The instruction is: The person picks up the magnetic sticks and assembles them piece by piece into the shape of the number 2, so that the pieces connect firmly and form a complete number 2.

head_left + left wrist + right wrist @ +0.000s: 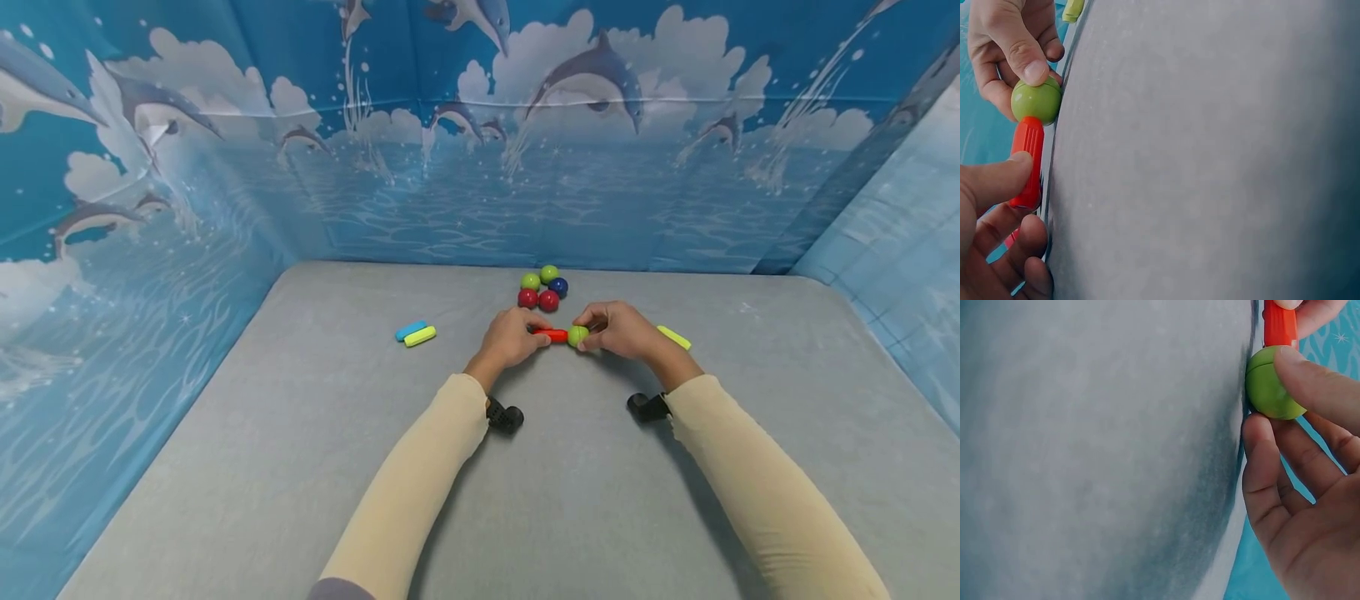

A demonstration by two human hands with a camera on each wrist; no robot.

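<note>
The red ribbed stick [557, 336] is pinched between the thumb and fingers of the left hand [508, 338], which is closed about its thickness. The lime-green ball [577, 337] is gripped by the thumb and fingertips of the right hand [621, 330], whose other fingers are loosely bent. One end of the stick is met by the ball; whether the two are joined cannot be told. Both are held nearer the far edge of the grey tabletop [300, 467] than the near one, about midway between its left and right edges. Just beyond, towards the far edge, two green balls [530, 281], two red balls [528, 298] and a navy ball [558, 287] are clustered. Towards the left edge, a blue stick [408, 330] is set beside a yellow-green stick [420, 337]; on the right-edge side, a bright yellow stick [677, 338] is partly hidden by the right wrist
</note>
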